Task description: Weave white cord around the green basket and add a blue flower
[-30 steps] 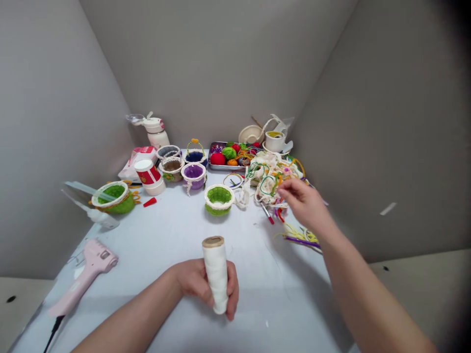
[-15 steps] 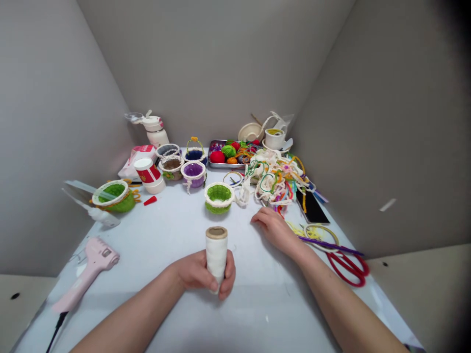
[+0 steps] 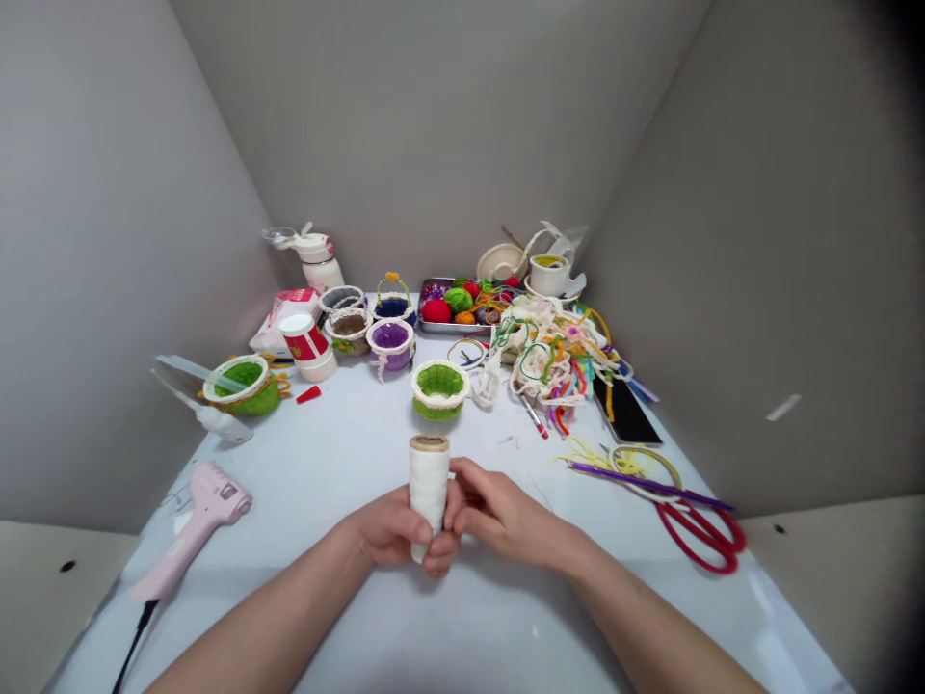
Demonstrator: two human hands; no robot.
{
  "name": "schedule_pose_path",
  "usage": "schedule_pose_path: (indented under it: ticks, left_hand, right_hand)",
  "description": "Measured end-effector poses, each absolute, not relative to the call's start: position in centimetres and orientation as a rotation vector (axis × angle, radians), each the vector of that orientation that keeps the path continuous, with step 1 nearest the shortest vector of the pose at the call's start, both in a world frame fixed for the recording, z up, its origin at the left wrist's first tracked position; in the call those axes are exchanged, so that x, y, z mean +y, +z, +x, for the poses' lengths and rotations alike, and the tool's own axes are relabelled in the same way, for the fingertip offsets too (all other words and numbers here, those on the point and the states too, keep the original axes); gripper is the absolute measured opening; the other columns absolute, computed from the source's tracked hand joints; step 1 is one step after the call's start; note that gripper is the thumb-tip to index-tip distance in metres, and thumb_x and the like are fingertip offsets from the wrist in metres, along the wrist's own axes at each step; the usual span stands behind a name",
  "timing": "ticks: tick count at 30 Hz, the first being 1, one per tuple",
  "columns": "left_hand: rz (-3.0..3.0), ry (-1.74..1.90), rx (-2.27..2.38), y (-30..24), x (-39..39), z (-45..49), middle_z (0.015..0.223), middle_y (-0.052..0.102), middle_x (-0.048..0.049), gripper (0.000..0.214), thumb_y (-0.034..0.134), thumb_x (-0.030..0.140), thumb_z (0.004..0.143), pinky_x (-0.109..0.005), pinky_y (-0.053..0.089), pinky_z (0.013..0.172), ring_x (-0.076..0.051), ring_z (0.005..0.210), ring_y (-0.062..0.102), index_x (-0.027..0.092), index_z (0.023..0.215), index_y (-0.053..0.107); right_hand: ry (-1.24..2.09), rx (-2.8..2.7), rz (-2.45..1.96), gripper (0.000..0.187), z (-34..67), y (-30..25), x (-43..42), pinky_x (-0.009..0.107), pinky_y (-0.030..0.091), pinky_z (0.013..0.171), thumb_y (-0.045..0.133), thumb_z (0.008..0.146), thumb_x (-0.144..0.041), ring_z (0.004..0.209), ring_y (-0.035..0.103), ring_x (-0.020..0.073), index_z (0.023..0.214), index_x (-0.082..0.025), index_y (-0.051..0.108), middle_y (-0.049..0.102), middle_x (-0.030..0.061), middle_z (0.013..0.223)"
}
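A white spool of thread (image 3: pixel 429 485) with a cardboard core stands upright over the near middle of the white table (image 3: pixel 347 463). My left hand (image 3: pixel 394 533) is wrapped round its lower part. My right hand (image 3: pixel 498 513) has its fingers curled against the spool's right side, pinching at it; whether a thread end is between the fingertips is too small to see. A small green basket with a cream rim (image 3: pixel 439 387) sits just beyond the spool.
A pink glue gun (image 3: pixel 195 525) lies at the left. Red-handled scissors (image 3: pixel 698 532) and purple and yellow pipe cleaners (image 3: pixel 628 467) lie right. A tangle of lace and cords (image 3: pixel 553 357), a tray of yarn balls (image 3: pixel 455 304), several small baskets and cups stand behind.
My right hand came back from the cord tangle at the right to the spool and closed on its side. The left hand kept the spool upright and brought it slightly nearer.
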State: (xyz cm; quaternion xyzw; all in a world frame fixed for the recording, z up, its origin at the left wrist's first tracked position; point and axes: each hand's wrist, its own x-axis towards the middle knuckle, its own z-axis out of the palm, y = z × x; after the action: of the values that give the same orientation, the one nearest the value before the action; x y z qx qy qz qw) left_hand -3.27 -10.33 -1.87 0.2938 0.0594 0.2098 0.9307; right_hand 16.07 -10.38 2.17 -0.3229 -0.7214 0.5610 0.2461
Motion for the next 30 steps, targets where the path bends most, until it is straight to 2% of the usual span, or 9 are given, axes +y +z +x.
schedule_pose_path:
  ticks: [2, 4, 7, 10, 15, 22, 27, 30]
  left_hand:
    - [0.604, 0.441, 0.132, -1.8, -10.3, -3.2, 0.068, 0.054, 0.0015, 0.033, 0.078, 0.027, 0.070, -0.023, 0.041, 0.054, -0.010, 0.054, 0.052, 0.017, 0.090, 0.055]
    - [0.605, 0.469, 0.150, -1.7, -10.3, -3.1, 0.072, 0.056, 0.0008, 0.036, 0.078, 0.028, 0.069, -0.024, 0.041, 0.054, -0.010, 0.054, 0.053, 0.018, 0.094, 0.054]
    - [0.581, 0.572, 0.217, -1.5, -10.4, -3.1, 0.075, 0.054, 0.0015, 0.040, 0.078, 0.030, 0.069, -0.023, 0.039, 0.055, -0.010, 0.056, 0.052, 0.020, 0.099, 0.053]
    - [0.496, 0.712, 0.322, -1.4, -10.6, -3.5, 0.074, 0.048, 0.0033, 0.040, 0.076, 0.029, 0.071, -0.020, 0.037, 0.055, -0.007, 0.057, 0.047, 0.022, 0.102, 0.053]
    - [0.433, 0.895, 0.432, -0.4, -11.0, -5.0, 0.075, 0.047, 0.0034, 0.043, 0.076, 0.025, 0.071, -0.017, 0.036, 0.053, -0.004, 0.055, 0.042, 0.023, 0.107, 0.054]
    - [0.377, 1.081, 0.516, 2.1, -11.4, -6.8, 0.073, 0.045, 0.0037, 0.050, 0.077, 0.022, 0.068, -0.014, 0.040, 0.049, -0.003, 0.052, 0.041, 0.020, 0.112, 0.055]
    - [0.309, 1.221, 0.578, 3.6, -12.1, -7.7, 0.076, 0.048, 0.0021, 0.051, 0.075, 0.015, 0.068, -0.014, 0.045, 0.050, -0.003, 0.054, 0.044, 0.016, 0.115, 0.055]
    - [0.240, 1.258, 0.660, 4.0, -12.2, -8.0, 0.077, 0.050, 0.0008, 0.047, 0.070, 0.009, 0.069, -0.016, 0.048, 0.051, -0.004, 0.056, 0.046, 0.013, 0.113, 0.055]
  right_hand:
    - [1.506, -1.970, -1.006, 0.026, 16.6, 1.7, -10.3, 0.020, 0.035, 0.057, 0.067, 0.083, -0.034, 0.061, 0.043, 0.0095, 0.102, -0.018, 0.064, 0.052, -0.0049, 0.068]
    - [1.429, -1.937, -1.099, 0.018, 17.3, 1.5, -10.1, 0.020, 0.029, 0.054, 0.069, 0.080, -0.033, 0.058, 0.037, 0.0087, 0.088, -0.018, 0.067, 0.047, -0.0060, 0.063]
    - [1.286, -1.825, -1.177, 0.013, 18.3, 1.8, -9.7, 0.022, 0.032, 0.056, 0.065, 0.081, -0.030, 0.060, 0.042, 0.0100, 0.078, -0.017, 0.068, 0.053, -0.0033, 0.065]
    - [1.187, -1.702, -1.220, 0.018, 19.5, 2.1, -9.2, 0.023, 0.035, 0.057, 0.061, 0.081, -0.032, 0.060, 0.045, 0.0118, 0.071, -0.017, 0.064, 0.055, -0.0010, 0.065]
    - [0.993, -1.470, -1.293, 0.023, 21.7, 1.6, -8.5, 0.023, 0.032, 0.053, 0.062, 0.080, -0.039, 0.056, 0.039, 0.0116, 0.069, -0.019, 0.060, 0.048, -0.0025, 0.060]
    - [0.902, -1.206, -1.225, 0.025, 23.5, 0.0, -8.0, 0.023, 0.034, 0.052, 0.058, 0.086, -0.044, 0.057, 0.041, 0.0121, 0.077, -0.021, 0.053, 0.045, -0.0026, 0.063]
    - [0.856, -1.209, -1.274, 0.025, 23.4, 0.6, -8.7, 0.023, 0.036, 0.053, 0.058, 0.086, -0.043, 0.057, 0.043, 0.0121, 0.079, -0.020, 0.054, 0.047, -0.0024, 0.064]
    - [0.897, -1.467, -1.283, 0.022, 22.7, 1.6, -9.9, 0.024, 0.039, 0.055, 0.056, 0.088, -0.036, 0.059, 0.048, 0.0126, 0.073, -0.020, 0.055, 0.052, -0.0014, 0.064]
